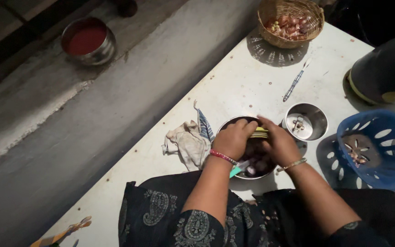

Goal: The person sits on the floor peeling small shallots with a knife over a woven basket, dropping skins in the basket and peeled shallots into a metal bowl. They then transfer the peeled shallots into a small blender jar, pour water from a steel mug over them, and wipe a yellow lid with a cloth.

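At frame centre, over the round steel bowl (227,124) of small purplish onions (258,165) on the white table (248,82), left hand (234,138) and right hand (277,142) were both closed on a flat yellow-green object (260,133). Crumpled cloth (189,141) lay just left; small steel cup (305,121) just right; blue plastic basket (380,146) at right edge; woven basket (291,20) at top.

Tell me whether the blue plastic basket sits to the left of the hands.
No, the blue plastic basket sits on the person's right, beyond the small steel cup, right of both hands over the steel bowl.
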